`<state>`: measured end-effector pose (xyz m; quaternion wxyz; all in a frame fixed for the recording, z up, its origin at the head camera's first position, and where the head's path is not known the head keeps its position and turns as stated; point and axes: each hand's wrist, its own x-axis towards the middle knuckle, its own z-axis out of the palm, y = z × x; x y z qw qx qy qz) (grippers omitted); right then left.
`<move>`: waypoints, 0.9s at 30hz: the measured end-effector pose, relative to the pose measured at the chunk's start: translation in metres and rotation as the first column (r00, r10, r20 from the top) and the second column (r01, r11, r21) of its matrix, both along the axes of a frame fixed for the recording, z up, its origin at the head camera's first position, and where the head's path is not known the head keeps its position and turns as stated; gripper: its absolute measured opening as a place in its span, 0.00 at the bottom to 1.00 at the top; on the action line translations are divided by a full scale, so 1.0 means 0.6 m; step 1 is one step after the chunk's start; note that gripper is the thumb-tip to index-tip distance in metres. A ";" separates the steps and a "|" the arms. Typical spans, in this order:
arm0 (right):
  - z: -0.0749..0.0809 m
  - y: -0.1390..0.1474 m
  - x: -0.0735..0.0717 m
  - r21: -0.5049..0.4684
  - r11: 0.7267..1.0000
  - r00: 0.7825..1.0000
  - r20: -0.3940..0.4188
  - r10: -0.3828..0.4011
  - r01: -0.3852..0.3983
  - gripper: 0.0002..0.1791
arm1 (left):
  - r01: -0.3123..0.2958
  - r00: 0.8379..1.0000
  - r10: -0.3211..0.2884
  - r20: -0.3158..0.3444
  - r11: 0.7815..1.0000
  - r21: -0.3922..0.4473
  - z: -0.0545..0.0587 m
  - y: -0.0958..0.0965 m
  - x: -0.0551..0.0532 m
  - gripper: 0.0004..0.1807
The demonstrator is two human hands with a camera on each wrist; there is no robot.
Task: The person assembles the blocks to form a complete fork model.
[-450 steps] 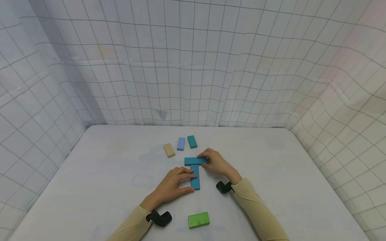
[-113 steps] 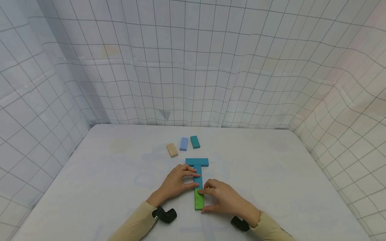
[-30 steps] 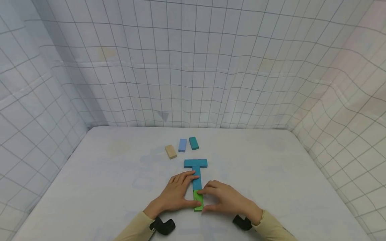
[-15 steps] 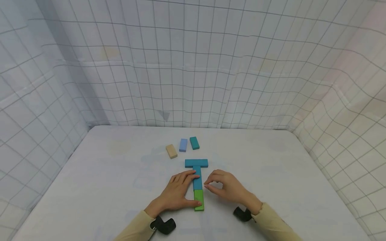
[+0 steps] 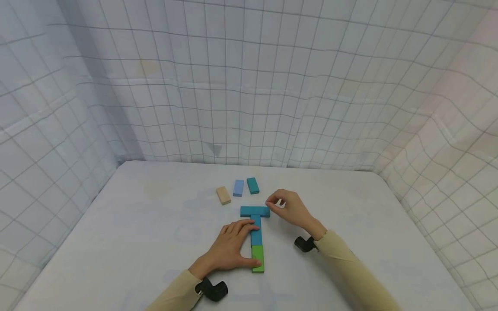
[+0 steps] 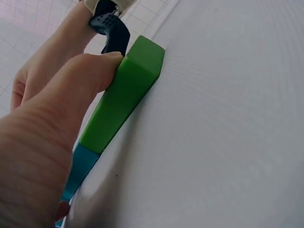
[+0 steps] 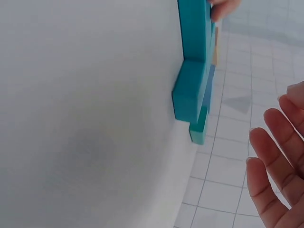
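Observation:
Two long blue blocks form a T on the table: a crossbar block (image 5: 253,211) at the far end and a stem block (image 5: 256,236) running toward me. A green block (image 5: 258,251) continues the stem, end to end with it. My left hand (image 5: 228,251) lies over the line from the left, fingertips on the blue stem block and thumb on the green block's top; the left wrist view shows that thumb pressing its upper edge. My right hand (image 5: 292,210) hovers by the crossbar's right end, loosely curled and holding nothing; its fingers (image 7: 275,152) are relaxed in the right wrist view.
Beyond the crossbar lie three smaller blocks: a tan block (image 5: 223,195), a light blue block (image 5: 238,188) and a teal block (image 5: 253,185). A white cloth covers the table (image 5: 155,224). Grid-patterned white curtains (image 5: 249,86) enclose its back and sides.
The green block, lying apart near me at first, now adjoins the blue stem. My left thumb shifted onto it. My right hand let go of it and moved away toward the crossbar.

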<state>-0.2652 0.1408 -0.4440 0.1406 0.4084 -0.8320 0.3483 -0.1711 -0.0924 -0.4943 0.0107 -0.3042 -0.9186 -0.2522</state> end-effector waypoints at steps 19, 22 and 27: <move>0.022 -0.058 -0.100 0.346 0.937 0.964 0.262 -0.045 -0.050 0.26 | 0.008 1.000 -0.008 -0.004 1.000 0.019 0.000 0.001 0.000 0.48; 0.022 -0.064 -0.109 0.403 0.910 0.950 0.309 -0.034 -0.099 0.29 | 0.004 1.000 -0.004 -0.007 1.000 0.023 0.001 0.000 0.000 0.48; 0.017 -0.072 -0.120 0.488 0.862 0.938 0.344 -0.048 -0.134 0.30 | 0.006 1.000 -0.005 -0.011 1.000 0.018 -0.001 0.000 -0.001 0.48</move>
